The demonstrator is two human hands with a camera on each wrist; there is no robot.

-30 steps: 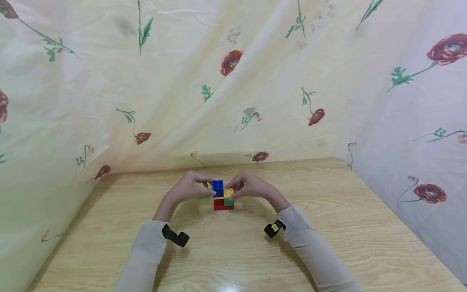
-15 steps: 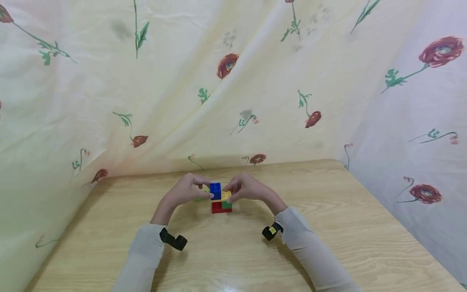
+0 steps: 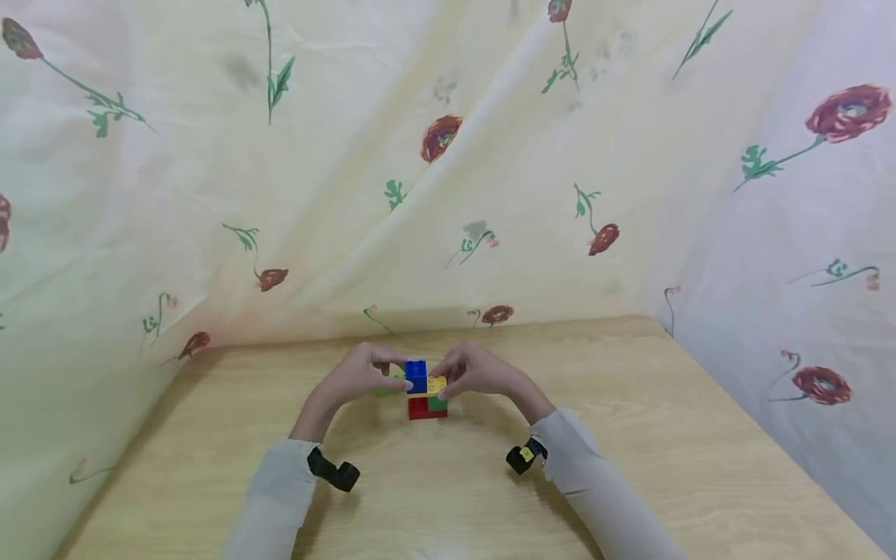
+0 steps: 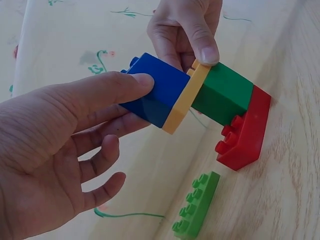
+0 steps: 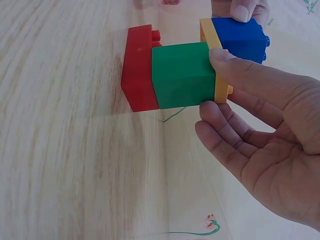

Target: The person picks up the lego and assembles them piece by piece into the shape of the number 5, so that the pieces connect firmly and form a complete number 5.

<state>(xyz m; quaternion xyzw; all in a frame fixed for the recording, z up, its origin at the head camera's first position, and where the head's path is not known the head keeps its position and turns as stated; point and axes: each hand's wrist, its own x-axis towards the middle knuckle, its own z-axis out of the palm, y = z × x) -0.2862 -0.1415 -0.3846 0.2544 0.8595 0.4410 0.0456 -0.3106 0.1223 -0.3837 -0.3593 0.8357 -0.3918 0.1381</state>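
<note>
A small stack of toy building bricks stands on the table. Its base is a red brick (image 4: 248, 134), with a green brick (image 5: 182, 75) on one end of it. Across the green brick lies a thin yellow brick (image 3: 435, 384), and a blue brick (image 4: 157, 87) sits on the yellow one's left part. My left hand (image 3: 360, 375) pinches the blue brick between thumb and fingers, its other fingers loosely bent. My right hand (image 3: 478, 370) pinches the yellow brick's right end, its thumb at the edge by the green brick.
A light green brick (image 4: 197, 205) lies on the wooden table (image 3: 434, 490) behind and left of the stack, partly hidden by the left hand in the head view. A flowered cloth (image 3: 336, 194) hangs behind the table and along both sides.
The head view has shifted slightly. Both hands keep their hold on the blue and yellow bricks, and the stack stands as before.
</note>
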